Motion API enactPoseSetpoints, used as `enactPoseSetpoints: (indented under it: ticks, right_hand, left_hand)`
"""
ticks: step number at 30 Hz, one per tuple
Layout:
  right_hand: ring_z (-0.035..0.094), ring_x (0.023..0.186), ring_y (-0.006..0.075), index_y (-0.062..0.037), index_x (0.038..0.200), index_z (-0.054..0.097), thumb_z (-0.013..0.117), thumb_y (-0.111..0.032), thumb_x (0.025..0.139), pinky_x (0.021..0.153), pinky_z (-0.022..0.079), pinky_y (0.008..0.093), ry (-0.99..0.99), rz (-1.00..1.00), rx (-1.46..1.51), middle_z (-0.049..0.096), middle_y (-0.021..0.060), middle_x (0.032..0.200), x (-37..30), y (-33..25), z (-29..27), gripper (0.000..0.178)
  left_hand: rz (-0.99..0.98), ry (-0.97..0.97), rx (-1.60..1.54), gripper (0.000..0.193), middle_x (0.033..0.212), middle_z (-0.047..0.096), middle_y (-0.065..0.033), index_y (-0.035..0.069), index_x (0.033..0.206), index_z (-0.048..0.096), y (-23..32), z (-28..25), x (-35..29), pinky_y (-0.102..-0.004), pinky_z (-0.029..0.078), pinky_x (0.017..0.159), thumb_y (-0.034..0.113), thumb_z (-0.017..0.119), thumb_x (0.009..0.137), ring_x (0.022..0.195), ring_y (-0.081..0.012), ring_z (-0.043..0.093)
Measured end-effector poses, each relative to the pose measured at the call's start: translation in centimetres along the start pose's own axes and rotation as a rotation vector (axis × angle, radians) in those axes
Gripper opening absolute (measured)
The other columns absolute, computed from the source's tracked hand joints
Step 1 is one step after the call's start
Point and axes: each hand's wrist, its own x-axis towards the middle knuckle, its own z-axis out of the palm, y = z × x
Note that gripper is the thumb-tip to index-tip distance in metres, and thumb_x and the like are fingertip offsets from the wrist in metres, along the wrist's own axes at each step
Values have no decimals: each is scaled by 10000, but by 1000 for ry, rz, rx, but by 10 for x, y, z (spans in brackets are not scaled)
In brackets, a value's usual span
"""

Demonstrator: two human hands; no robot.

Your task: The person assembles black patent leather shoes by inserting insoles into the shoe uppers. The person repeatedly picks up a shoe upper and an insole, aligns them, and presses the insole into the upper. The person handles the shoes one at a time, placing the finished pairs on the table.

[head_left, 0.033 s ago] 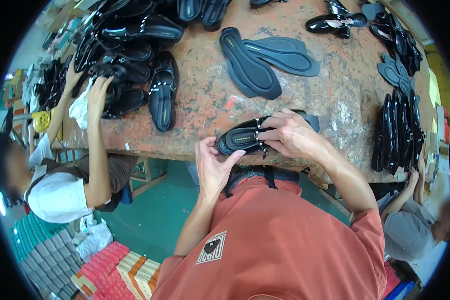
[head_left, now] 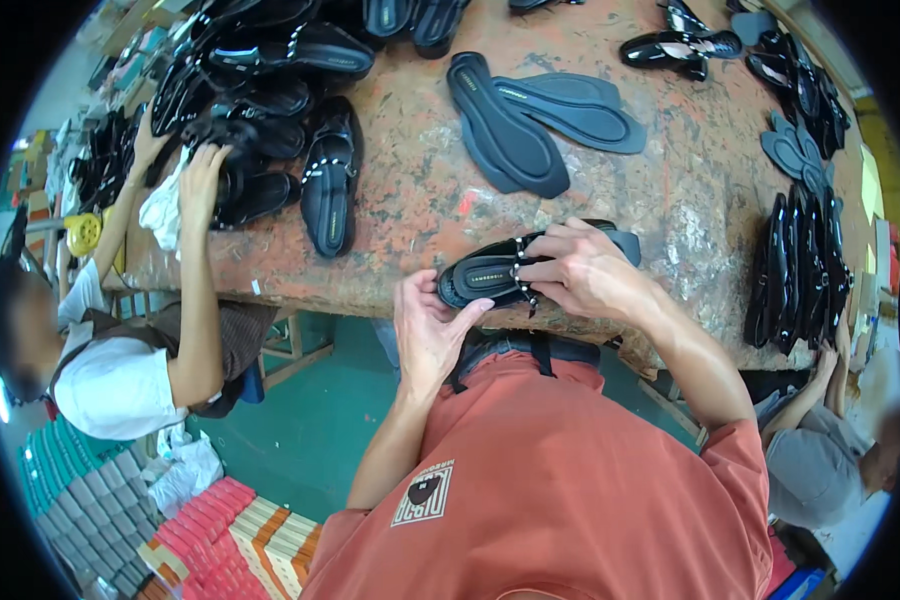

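At the table's near edge lies a black shoe (head_left: 485,281) with a studded strap, its heel end toward the left. My left hand (head_left: 432,325) grips that heel end, thumb on the near side and fingers on the far side. Bent over the strap, my right hand (head_left: 582,268) holds the front part of the shoe and hides much of it. A flat dark grey end (head_left: 626,246) sticks out beyond my right hand. Farther back lie a black insole (head_left: 505,130) and a pair of overlapping grey insoles (head_left: 575,112).
A single finished-looking shoe (head_left: 328,180) and a heap of black shoes (head_left: 270,60) lie on the left of the worn table (head_left: 410,200). A row of shoes (head_left: 798,265) stands at right. One co-worker (head_left: 120,375) works at left, another (head_left: 820,470) at right.
The view has shifted very slightly. Both my hands keep the same hold on the shoe.
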Motion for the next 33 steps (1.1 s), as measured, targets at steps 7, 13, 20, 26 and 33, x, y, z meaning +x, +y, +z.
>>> enactPoseSetpoints:
  ticks: [7,13,20,26,33]
  right_hand:
    - [693,1090,274,-126,1082,839,792,-171,847,951,521,430,-82,7,30,756,71,1128,11,-7,12,243]
    - [694,1078,273,-120,1049,835,789,-157,842,922,519,427,-98,16,-6,743,62,1075,17,-7,18,215]
    - [688,1046,259,-134,1030,836,784,-165,845,881,508,406,-98,-26,-25,709,45,1036,20,-2,22,194]
    - [625,1147,258,-175,1036,849,785,-209,878,958,454,463,-206,21,-209,651,67,1105,27,-16,5,173]
    - [811,910,202,23,1371,687,879,-163,903,639,606,261,297,921,1127,797,150,1185,-56,11,-39,539]
  left_hand:
    - [-79,-95,-454,729,1130,660,-125,-82,1317,607,-26,2,0,-281,644,738,141,1013,753,825,-138,722]
    - [-90,-116,-431,704,1078,688,-124,-89,1326,586,-21,0,0,-273,640,739,81,987,774,821,-128,726]
    - [-107,-170,-245,586,1049,717,-117,-57,1293,600,-6,-13,11,-280,604,719,108,933,840,813,-135,711]
    - [815,-213,294,577,1415,607,-184,1,1285,677,3,-35,35,-453,541,1059,206,910,799,1230,-345,620]
    - [940,-605,479,773,1694,470,11,111,1526,609,-1,-31,46,-410,527,1046,237,862,807,1102,-268,561]
